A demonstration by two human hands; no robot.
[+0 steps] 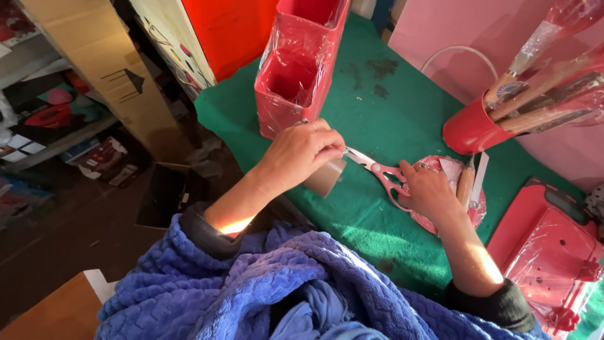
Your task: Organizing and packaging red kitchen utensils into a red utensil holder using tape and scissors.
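My left hand [302, 151] pinches a strip of tape drawn from a brown tape roll [325, 178], which hangs just below its fingers. Scissors [376, 169] with pink handles and metal blades point at that hand, their tips touching the pinched spot. My right hand [429, 191] has its fingers in the scissor handles. It rests over a round red item wrapped in clear plastic [476, 213], with a wooden-handled knife [466, 184] lying on top. All of this lies on a green cloth-covered table [377, 119].
A red two-compartment container in plastic wrap [296, 79] stands behind my left hand. At the right, a red cup [470, 131] holds wooden-handled utensils, and a red wrapped board [553, 252] lies nearby. A cardboard box [94, 44] and cluttered shelves stand at the left, off the table.
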